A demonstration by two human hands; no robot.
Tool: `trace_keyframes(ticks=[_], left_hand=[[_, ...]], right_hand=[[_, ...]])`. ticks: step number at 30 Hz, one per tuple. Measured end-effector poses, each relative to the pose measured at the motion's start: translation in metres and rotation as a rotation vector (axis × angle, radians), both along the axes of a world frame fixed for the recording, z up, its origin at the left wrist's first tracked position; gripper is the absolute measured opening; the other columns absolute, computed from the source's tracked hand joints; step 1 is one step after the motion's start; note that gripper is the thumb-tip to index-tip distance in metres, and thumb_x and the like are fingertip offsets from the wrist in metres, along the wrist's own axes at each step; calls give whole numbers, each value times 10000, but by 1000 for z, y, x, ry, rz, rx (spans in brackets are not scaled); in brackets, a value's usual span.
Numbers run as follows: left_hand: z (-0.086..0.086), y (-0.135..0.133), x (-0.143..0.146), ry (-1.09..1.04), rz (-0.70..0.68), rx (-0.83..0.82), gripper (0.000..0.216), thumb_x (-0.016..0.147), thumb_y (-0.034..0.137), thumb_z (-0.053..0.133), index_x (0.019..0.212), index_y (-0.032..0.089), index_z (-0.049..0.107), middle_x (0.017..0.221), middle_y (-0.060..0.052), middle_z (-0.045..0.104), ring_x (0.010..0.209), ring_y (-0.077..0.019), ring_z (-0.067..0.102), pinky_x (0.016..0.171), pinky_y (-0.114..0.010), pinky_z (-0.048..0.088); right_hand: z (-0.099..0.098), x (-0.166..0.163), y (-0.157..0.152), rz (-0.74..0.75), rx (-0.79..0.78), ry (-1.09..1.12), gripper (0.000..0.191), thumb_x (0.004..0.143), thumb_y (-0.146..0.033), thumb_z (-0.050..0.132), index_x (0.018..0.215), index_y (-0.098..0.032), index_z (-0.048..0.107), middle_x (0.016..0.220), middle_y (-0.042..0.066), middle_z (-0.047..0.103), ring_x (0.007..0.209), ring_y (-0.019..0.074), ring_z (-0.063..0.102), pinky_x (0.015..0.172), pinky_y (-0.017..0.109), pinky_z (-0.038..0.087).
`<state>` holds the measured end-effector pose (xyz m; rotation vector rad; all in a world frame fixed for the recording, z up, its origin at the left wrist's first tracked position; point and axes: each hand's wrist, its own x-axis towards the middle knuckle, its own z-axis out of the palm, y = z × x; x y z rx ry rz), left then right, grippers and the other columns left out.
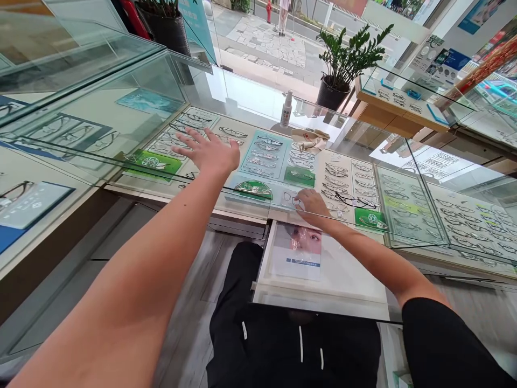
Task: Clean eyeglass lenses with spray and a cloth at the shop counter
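Observation:
My left hand rests with its fingers spread on the glass top of the display case, above rows of eyeglasses. Inside the case, my right hand has its fingers bent round the side of a thin-rimmed pair of eyeglasses; the fingertips are partly hidden. Left of that pair lies a green half-round display piece with glasses on it. A light-blue tray of eyeglasses is behind. Dark-framed eyeglasses lie to the right of my right hand.
A pulled-out drawer in front of me holds a printed sheet with a face picture. On the glass top stand a spray bottle and a crumpled beige cloth. A potted plant stands beyond the case.

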<state>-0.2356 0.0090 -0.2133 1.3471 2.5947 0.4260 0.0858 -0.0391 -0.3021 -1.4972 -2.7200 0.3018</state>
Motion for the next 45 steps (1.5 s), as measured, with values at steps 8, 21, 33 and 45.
trace_keyframes(ticks=[8,21,33,45], left_hand=[[4,-2,2,48,20,-71,954,1076,656,305,1794,41,178,1848,-323,60,1701,-588,14,1302,-820,48],[0,1,1,70,21,-42,931,1081,627,326,1784,27,214,1833,-353,85,1685,-619,40,1284,-838,75],[-2,4,1,42,20,-21,959,1056,649,343,1776,26,234,1846,-328,75,1702,-583,19,1264,-878,61],[-2,3,0,-76,1,65,1121,980,759,362,1768,-23,205,1865,-272,35,1668,-608,-173,1253,-884,-32]], right_hand=[[-60,4,123,-314,182,26,424,1022,-246,556,1393,-123,719,1559,233,615,1408,417,482,1149,552,431],[-29,6,59,-133,149,50,247,1025,-177,557,1086,-175,796,1330,172,748,1237,341,576,1047,478,438],[139,62,-115,114,-355,285,98,1010,-216,626,997,-260,713,1094,51,801,1032,253,716,946,416,548],[154,143,49,-154,304,100,154,944,-294,644,905,-221,774,1187,131,765,1107,354,645,1036,568,496]])
